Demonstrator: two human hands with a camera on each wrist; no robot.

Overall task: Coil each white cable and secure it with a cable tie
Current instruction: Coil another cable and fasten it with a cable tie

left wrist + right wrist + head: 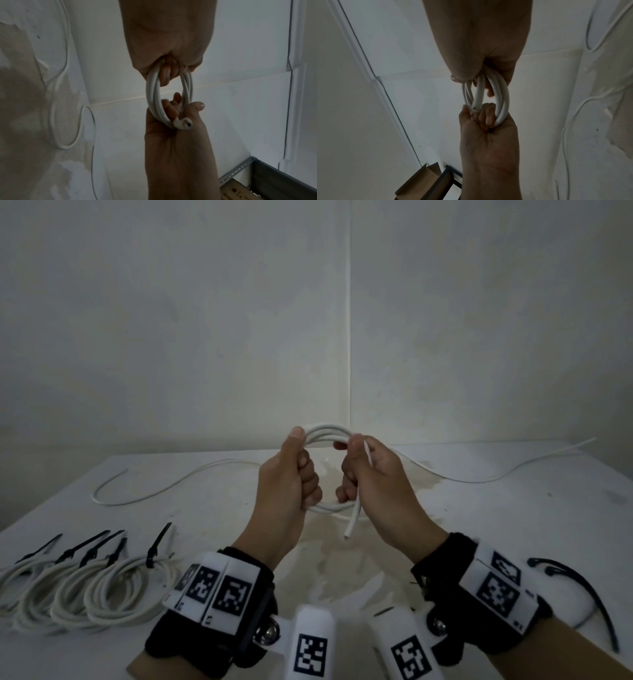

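Observation:
I hold a white cable coil [325,431] upright above the table, between both hands. My left hand [291,470] grips the coil's left side, thumb up over the top strands. My right hand [361,474] grips the right side, and the cable's cut end [352,522] hangs down below it. In the left wrist view the left hand [171,65] comes in from the top and the right hand [171,115] from below, both closed round the coil [152,92]; the cut end [183,123] lies by the right palm. The right wrist view shows the coil [503,97] between right hand [488,75] and left hand [484,121].
Several coiled cables [85,590] with black ties lie in a row at the table's [479,525] front left. Loose black cable ties [575,587] lie at the front right. One uncoiled white cable [154,491] lies behind on the left, another [513,470] on the right. Walls stand close behind.

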